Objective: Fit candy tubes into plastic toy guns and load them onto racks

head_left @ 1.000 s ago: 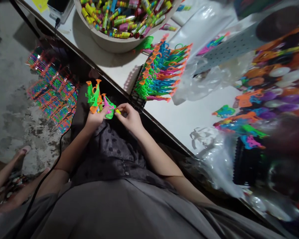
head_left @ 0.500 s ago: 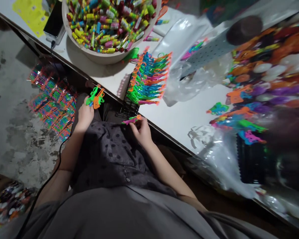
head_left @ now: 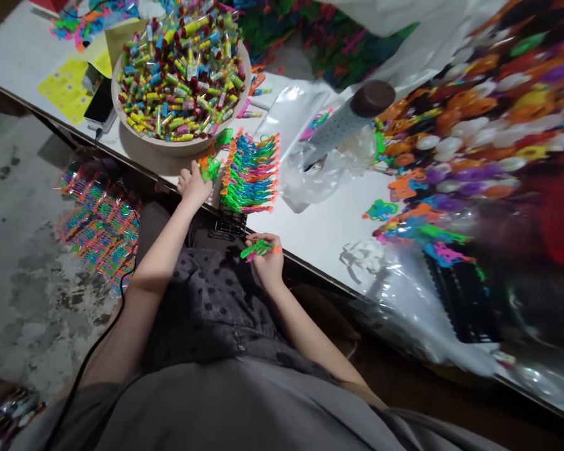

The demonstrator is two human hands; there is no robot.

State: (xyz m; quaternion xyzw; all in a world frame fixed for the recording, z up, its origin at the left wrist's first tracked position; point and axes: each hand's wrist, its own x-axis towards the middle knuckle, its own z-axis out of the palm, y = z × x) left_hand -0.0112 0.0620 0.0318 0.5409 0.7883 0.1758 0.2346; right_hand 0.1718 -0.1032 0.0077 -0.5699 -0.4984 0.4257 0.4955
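Note:
Small bright plastic toys, shaped like little figures with loops, stand in tight rows in a black rack [head_left: 230, 223] at the table's front edge. These rowed toys [head_left: 251, 175] are green, blue, pink and orange. My left hand [head_left: 195, 189] reaches over the edge just left of the rack, fingers closed on green and orange plastic toys [head_left: 210, 169]. Below the rack's right end, my right hand [head_left: 269, 262] pinches a few green and pink plastic toys [head_left: 257, 250] between thumb and fingers. Their exact kind is too small to make out.
A round tub [head_left: 169, 147] of small colourful tubes stands behind my left hand. Clear plastic bags [head_left: 305, 181] and a dotted grey cylinder [head_left: 338, 128] lie to the right, near heaped plastic pieces [head_left: 451, 147]. Packed toys [head_left: 98, 219] are at lower left; a black cable [head_left: 117, 307] crosses my left arm.
My left hand has moved up and right with its toys, from over my lap to the table edge beside the rack. The toys in my right hand are turned differently. The view has shifted.

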